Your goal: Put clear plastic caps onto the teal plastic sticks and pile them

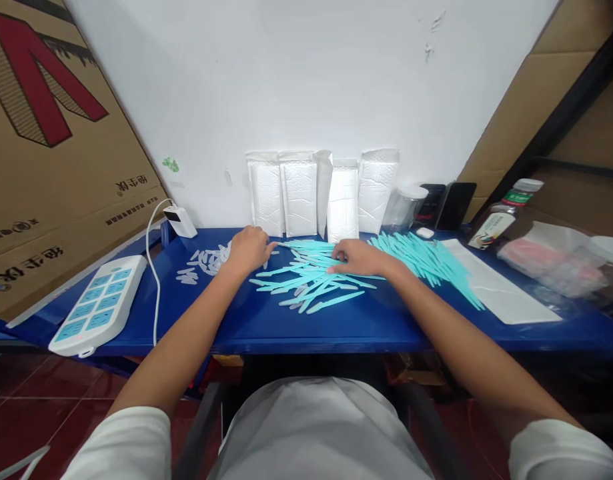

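Note:
Slim turquoise sticks, which look like eyebrow razors [306, 280], lie in a loose heap on the blue table [266, 327]. My right hand [359, 257] is over the heap's right side, fingers curled and closed on a turquoise razor [309, 245] whose pale tip points left. My left hand [249, 251] rests beside a scatter of small clear plastic covers [206, 261]. Its fingers are bent inward with the thumb towards the razor tip; whatever they hold is hidden. A second, denser pile of razors [421, 257] lies right of my right hand, partly over a white sheet [501, 283].
White padded envelopes [299, 193] stand against the wall. At left are a power strip [101, 303], a white charger [180, 221] and its cable. On the right stand a lidded jar [405, 208], phones [456, 205], a bottle [506, 213] and a plastic bag [551, 263].

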Available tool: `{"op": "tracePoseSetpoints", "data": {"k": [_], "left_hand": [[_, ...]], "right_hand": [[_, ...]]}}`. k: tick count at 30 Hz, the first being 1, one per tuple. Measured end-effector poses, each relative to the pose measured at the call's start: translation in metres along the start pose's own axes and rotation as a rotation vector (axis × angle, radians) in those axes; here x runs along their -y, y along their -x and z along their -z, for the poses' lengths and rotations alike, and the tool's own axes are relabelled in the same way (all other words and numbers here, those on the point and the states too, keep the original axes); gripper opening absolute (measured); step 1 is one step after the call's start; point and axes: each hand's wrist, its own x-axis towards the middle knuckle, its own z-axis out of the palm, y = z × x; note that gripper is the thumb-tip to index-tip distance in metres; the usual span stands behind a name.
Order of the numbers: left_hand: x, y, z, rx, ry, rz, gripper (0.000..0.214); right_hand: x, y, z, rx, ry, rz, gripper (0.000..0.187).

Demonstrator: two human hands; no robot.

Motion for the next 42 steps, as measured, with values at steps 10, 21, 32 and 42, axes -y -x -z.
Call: {"op": "tracePoseSetpoints", "data": {"k": [10,21,32,42], "left_hand": [[-0.026,0.003,-0.012,0.021,0.407,-0.364,0.027],[-0.031,0.005,-0.008,-0.137,0.549,-0.149,0.031],[-0.039,0.004,-0.010,0.000,0.792,-0.144,0.059],[-0.039,0.004,-0.009,-0.034,0.869,-0.142,0.054]], "right_hand": [[0.008,-0.034,0.006,0.292,0.117,-0.036,0.026],[-0.007,-0.013,-0.003,0.129,-0.138,-0.066,0.024],[0.020,-0.008,0.006,-0.019,-0.255,0.090,0.037],[0.018,-0.012,0.003,-0.167,-0.367,0.104,0.040]]}}
